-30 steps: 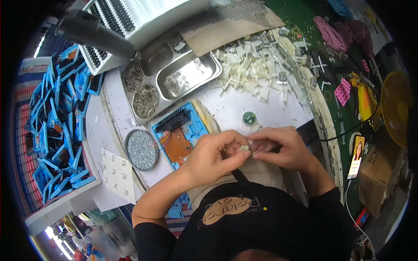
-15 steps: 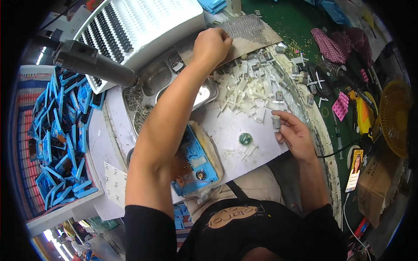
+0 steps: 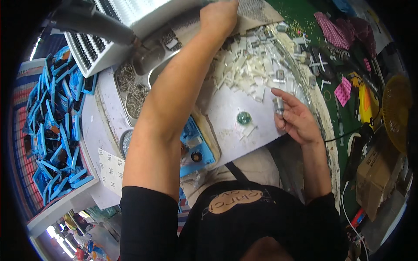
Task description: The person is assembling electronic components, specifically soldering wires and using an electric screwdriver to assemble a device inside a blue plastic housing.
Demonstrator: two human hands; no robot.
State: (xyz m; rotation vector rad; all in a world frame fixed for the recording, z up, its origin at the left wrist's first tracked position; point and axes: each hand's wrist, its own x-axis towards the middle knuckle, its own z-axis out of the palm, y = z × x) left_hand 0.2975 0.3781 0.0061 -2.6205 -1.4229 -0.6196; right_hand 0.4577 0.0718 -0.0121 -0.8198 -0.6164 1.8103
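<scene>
My right hand [image 3: 297,118] holds a small silver cylindrical motor [image 3: 278,105] between thumb and fingers, above the right part of the white work surface [image 3: 226,130]. My left arm stretches far forward, with my left hand [image 3: 220,17] over the grey-brown textured board [image 3: 257,15]. Its fingers point away and are mostly hidden. Between the hands lies a pile of white plastic pieces [image 3: 244,65], with several small motors along its right side. Partly behind my left forearm is an opened blue casing [image 3: 204,150] with a round black part inside. A round green item [image 3: 244,118] rests nearer my right hand.
An electric screwdriver [image 3: 96,21] hangs at upper left, above metal trays of screws [image 3: 137,100]. Beyond stands a white rack with black rows [image 3: 98,48]. Many blue casings [image 3: 56,117] fill a bin at left. A yellow fan [image 3: 396,115] and cardboard box [image 3: 379,180] are at right.
My left hand has moved farther forward, toward the top edge of the view. My right hand still holds the motor, now tilted a little differently. The whole view has shifted slightly.
</scene>
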